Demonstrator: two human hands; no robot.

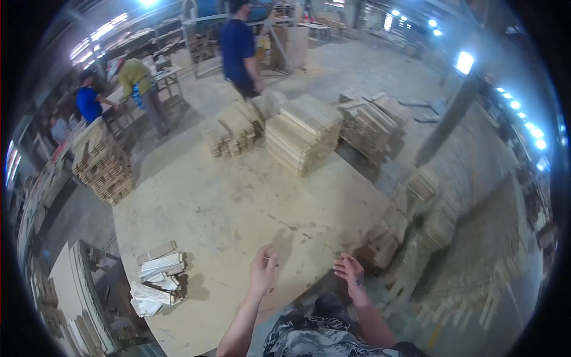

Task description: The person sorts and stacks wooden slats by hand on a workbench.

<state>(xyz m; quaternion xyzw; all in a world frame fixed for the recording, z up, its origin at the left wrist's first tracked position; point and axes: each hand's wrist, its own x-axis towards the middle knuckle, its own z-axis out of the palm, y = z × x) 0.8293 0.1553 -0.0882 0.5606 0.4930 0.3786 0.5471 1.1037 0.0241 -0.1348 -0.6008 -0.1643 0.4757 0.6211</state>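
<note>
Looking down over a broad, pale tabletop (208,202), seeing dark marks staining its surface. Taking in a grey floor (357,62) spreading back through a large workshop. Meeting a dark post (449,122) at right, leaning in this wide view, near a glaring lamp (464,62). Following a row of white lights (530,126) down the right side. Finding bright strips (98,41) glowing at upper left, too washed-out to tell as windows or lamps. Spotting a worktable (171,72) standing farther back at left.

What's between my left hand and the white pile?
Just bare tabletop and some shadow: nothing appears to lie between your left hand and the white pile, as the head view shows.
</note>
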